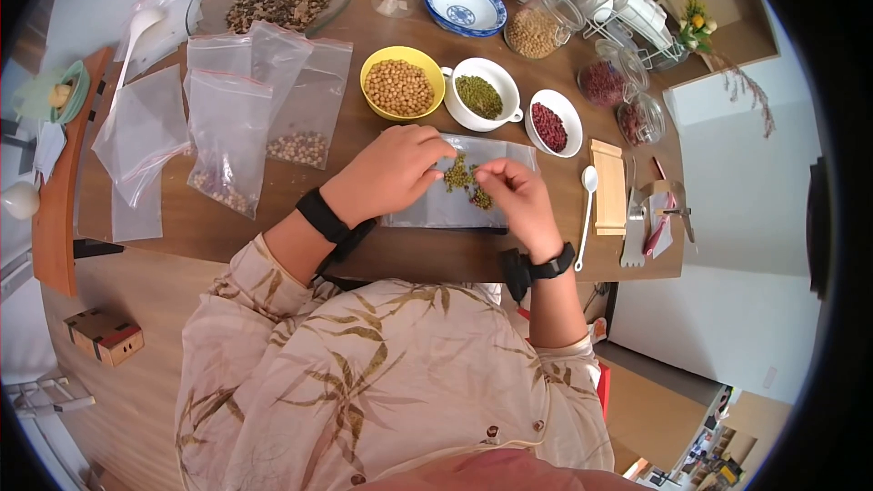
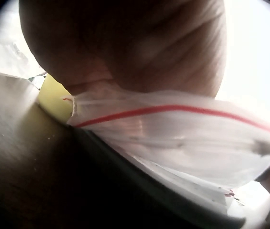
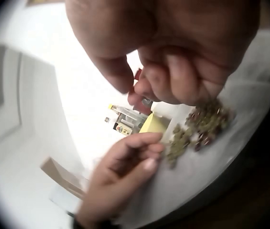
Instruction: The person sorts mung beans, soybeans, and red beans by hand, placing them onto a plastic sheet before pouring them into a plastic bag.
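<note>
Small green beans (image 1: 458,173) mixed with dark red ones lie in a loose heap on a clear zip bag (image 1: 426,210) in front of the person. At the heap's left edge is the left hand (image 1: 393,166), its fingers bent loosely over the bag. The right hand (image 1: 520,201) hangs over the heap's right side, fingers curled and thumb close to the index finger; I cannot tell whether a bean is between them. In the right wrist view the heap of beans (image 3: 201,124) shows just below those fingers. The left wrist view shows the bag's red zip line (image 2: 173,109) under the palm.
Behind the hands stand a yellow bowl (image 1: 438,82) of chickpeas, a white cup (image 1: 482,122) of green beans and a white bowl (image 1: 569,143) of red beans. Filled bags (image 1: 227,118) lie left. A white spoon (image 1: 582,218), wooden tray (image 1: 608,186) and jars (image 1: 582,14) are right.
</note>
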The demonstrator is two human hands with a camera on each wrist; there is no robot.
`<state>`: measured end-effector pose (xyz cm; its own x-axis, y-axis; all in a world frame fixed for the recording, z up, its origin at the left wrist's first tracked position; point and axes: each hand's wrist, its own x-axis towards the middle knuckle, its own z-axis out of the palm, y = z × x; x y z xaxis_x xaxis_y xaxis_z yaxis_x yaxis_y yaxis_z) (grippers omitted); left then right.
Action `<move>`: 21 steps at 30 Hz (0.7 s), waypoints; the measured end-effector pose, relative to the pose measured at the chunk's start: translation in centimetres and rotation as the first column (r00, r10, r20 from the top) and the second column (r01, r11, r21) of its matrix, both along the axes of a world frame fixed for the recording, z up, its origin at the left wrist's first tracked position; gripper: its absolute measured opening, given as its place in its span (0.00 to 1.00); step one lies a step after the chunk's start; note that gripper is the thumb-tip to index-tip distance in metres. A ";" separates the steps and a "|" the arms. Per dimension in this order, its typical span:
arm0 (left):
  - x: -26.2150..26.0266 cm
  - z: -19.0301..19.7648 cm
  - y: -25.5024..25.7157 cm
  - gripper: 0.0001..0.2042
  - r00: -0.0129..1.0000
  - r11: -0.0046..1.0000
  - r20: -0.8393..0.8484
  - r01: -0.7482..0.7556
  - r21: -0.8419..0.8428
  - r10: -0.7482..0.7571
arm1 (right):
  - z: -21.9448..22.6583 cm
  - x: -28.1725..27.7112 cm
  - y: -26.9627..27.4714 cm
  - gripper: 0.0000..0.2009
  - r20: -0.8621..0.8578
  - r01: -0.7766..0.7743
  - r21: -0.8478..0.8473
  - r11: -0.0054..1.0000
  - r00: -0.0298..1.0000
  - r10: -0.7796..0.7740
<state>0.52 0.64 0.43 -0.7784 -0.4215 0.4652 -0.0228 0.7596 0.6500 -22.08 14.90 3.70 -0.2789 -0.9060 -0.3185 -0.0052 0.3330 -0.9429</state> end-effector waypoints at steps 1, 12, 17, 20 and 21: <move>0.0 0.0 0.0 0.15 1.000 1.000 0.003 -0.001 0.002 0.001 | -0.8 0.4 0.0 0.09 -0.254 -0.039 -0.041 0.998 0.967 0.027; 0.0 -0.1 0.2 0.17 1.000 1.000 0.012 -0.004 0.002 0.004 | 0.7 2.3 -1.6 0.08 -0.780 -0.139 0.054 0.989 0.612 0.129; 0.1 -0.3 0.1 0.17 1.000 1.000 -0.005 -0.004 0.003 0.004 | -0.8 1.1 -1.3 0.08 -0.665 -0.108 0.023 0.994 0.741 0.096; 0.1 0.3 0.3 0.17 0.999 1.000 0.043 -0.004 0.016 0.003 | -0.5 1.2 -0.8 0.09 -0.608 -0.078 -0.001 0.997 0.791 0.062; 0.0 0.2 0.3 0.17 0.999 1.000 0.042 0.003 0.014 -0.004 | -0.2 1.4 -0.8 0.09 -0.636 -0.086 -0.010 0.996 0.770 0.061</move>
